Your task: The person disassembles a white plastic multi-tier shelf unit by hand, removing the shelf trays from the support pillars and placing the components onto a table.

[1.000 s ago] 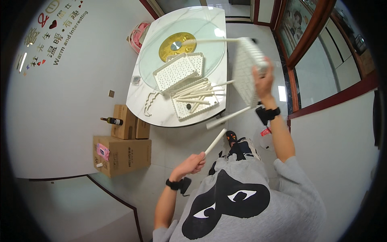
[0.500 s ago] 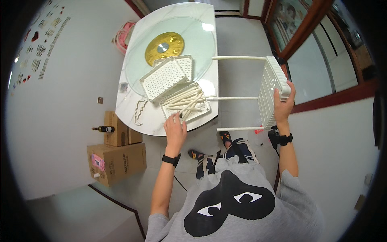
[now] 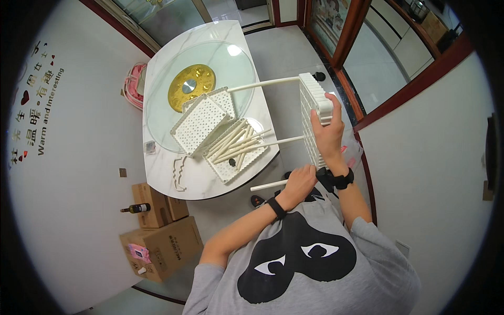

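A white plastic shelf rack (image 3: 308, 113) is tipped on its side at the table's right, its long white poles pointing left. My right hand (image 3: 329, 137) grips the shelf's ribbed edge, with thumb and fingers around it. At the shelf's near corner, my left hand (image 3: 300, 182) is closed, its fingertips pressed close to the corner beside the lowest pole (image 3: 269, 185). Whatever is within its fingers is hidden. A round black piece (image 3: 318, 76) shows at the far corner. Another small black piece (image 3: 232, 163) lies in a white tray (image 3: 226, 177) with several loose poles (image 3: 231, 144).
Two perforated white trays (image 3: 199, 123) overlap on the marble-look table (image 3: 157, 170) and its glass turntable (image 3: 157, 113). Wavy cream strips (image 3: 178, 173) lie nearby. Cardboard boxes (image 3: 168, 249), with a dark bottle (image 3: 137, 208) on top, stand left. A wood-framed glass door (image 3: 336, 37) is at far right.
My left hand has moved right, from the tray of poles to the near corner of the shelf. My right hand still holds the rack. The whole view has shifted and turned.
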`<action>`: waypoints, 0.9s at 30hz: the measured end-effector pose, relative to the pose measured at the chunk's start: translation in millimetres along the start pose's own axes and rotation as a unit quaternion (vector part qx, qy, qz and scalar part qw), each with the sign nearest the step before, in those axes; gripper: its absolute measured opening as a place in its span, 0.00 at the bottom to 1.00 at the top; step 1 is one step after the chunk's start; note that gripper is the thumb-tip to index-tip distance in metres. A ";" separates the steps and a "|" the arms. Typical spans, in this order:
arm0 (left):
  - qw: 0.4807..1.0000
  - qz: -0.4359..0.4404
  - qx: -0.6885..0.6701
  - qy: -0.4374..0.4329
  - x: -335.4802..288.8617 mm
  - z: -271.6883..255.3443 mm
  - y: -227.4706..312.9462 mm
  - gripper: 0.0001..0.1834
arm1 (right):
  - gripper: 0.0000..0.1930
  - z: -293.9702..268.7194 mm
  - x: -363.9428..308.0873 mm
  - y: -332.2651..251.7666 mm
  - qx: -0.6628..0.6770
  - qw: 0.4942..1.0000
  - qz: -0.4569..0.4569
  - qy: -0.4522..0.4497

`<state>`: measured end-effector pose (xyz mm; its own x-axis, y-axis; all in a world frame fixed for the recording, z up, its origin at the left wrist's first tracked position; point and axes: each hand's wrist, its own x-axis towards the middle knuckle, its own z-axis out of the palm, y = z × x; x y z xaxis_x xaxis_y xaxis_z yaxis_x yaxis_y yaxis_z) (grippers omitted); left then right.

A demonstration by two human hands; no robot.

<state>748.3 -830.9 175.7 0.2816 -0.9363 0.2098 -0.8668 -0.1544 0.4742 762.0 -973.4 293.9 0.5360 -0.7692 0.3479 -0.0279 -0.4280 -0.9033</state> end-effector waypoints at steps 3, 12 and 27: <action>0.998 0.012 0.033 -0.060 0.0 3.3 -8.6 0.09 | 0.25 -3.2 -1.1 -6.0 -0.006 0.999 -0.034 0.038; 0.996 0.038 0.007 -0.086 -10.8 -16.7 -11.4 0.23 | 0.25 -22.8 -5.7 2.3 0.001 0.995 -0.021 0.095; 0.975 -0.218 0.000 -0.045 -90.7 -38.3 -183.2 0.23 | 0.27 -57.3 -32.5 21.6 -0.066 0.965 -0.185 0.174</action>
<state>897.3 -705.6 102.6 0.5865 -0.8051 -0.0882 -0.6719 -0.5444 0.5021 695.6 -984.8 277.5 0.2154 -0.6550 0.7243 -0.0078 -0.7428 -0.6694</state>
